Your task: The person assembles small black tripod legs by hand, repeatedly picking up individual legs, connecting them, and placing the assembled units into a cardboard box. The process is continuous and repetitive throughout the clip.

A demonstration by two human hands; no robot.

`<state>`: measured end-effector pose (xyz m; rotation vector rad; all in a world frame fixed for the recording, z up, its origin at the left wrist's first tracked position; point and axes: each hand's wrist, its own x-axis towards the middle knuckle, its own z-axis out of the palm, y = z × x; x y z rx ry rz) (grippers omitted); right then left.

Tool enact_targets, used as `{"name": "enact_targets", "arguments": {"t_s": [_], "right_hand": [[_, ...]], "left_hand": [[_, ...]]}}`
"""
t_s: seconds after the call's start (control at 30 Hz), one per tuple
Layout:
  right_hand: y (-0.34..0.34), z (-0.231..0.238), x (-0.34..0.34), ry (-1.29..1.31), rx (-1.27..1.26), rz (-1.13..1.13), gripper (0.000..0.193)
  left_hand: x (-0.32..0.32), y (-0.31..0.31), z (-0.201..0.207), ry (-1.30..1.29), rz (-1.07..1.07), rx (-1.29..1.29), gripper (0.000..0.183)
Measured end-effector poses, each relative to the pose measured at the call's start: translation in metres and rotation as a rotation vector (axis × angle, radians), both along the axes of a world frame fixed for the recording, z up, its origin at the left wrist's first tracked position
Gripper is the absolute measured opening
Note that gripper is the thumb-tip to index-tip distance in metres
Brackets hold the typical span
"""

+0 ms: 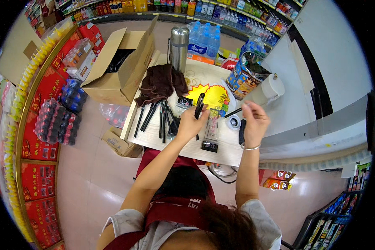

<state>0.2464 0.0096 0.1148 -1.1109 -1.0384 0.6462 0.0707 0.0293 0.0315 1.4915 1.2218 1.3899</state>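
Observation:
My left hand (192,124) is closed round a glossy black pen-like object (200,105) that points up and away from me. To the right, my right hand (255,121) pinches a thin black stick (233,113), its tip turned toward the left hand. Between the hands a clear slim package (213,127) with a black end lies on the pale tabletop (186,149). Several black sticks (151,116) are spread on the left side, below a dark brown cloth (160,85). A white tape roll (234,122) sits beside my right hand.
Yellow cards (214,96) lie mid-table. A steel flask (179,48), a patterned tin (245,77) and a whitish bottle (272,89) stand along the far and right sides. An open cardboard box (125,71) adjoins the table's left. Bottled water (204,39) stands behind.

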Motion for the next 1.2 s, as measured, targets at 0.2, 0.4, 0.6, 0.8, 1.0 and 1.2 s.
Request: {"name": "enact_targets", "arguments": {"t_s": [0.2, 0.4, 0.6, 0.8, 1.0, 1.2], "right_hand": [[-0.012, -0.047, -0.034, 0.205, -0.205, 0.246, 0.012], [-0.048, -0.088, -0.069, 0.308, -0.291, 0.375, 0.012], [-0.053, -0.094, -0.078, 0.246, -0.472, 0.437, 0.013], [-0.050, -0.097, -0.083, 0.236, -0.434, 0.429, 0.013], [-0.052, -0.096, -0.086, 0.079, -0.400, 0.500, 0.012], [-0.059, -0.096, -0.085, -0.011, -0.516, 0.629, 0.015]], "left_hand": [[-0.026, -0.045, 0.027, -0.009, -0.356, -0.301, 0.020], [-0.033, -0.078, 0.002, -0.260, -0.270, -0.490, 0.013], [-0.034, -0.088, -0.016, -0.468, -0.223, -0.555, 0.012], [-0.041, -0.091, -0.016, -0.589, -0.124, -0.705, 0.013], [-0.054, -0.078, -0.009, -0.655, -0.029, -0.585, 0.022], [-0.066, -0.070, -0.010, -0.606, -0.119, -0.571, 0.016]]}}
